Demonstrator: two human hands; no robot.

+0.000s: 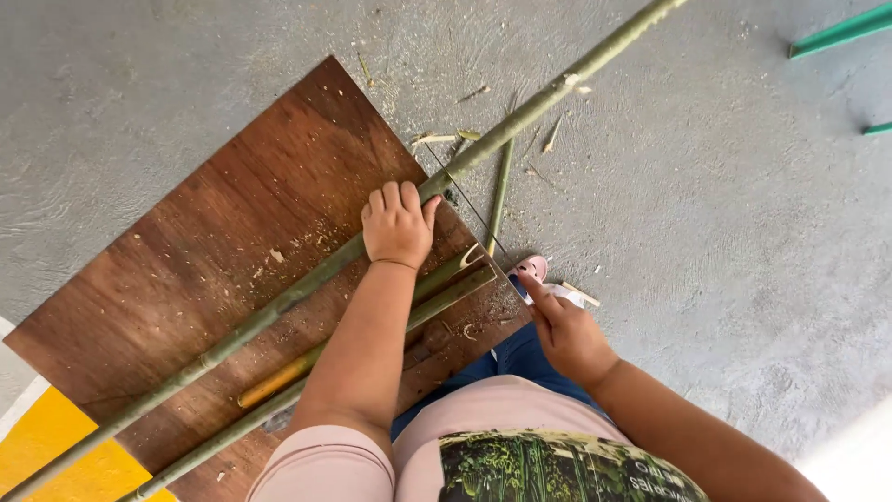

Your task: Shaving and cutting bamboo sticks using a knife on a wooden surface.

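Note:
A long green bamboo pole lies slantwise across a brown wooden board on the floor. My left hand presses down on the pole near the board's far corner, fingers curled over it. My right hand is closed around the handle of a thin-bladed saw, index finger stretched forward. The saw's blade runs as a fine dark line up to the pole just beyond my left hand. The handle itself is hidden in my fist.
Two shorter bamboo pieces lie on the board beside the pole, partly under my left arm. A thin green stick and shavings lie on the grey concrete floor. My pink shoe is at the board's edge. Green metal bars are top right.

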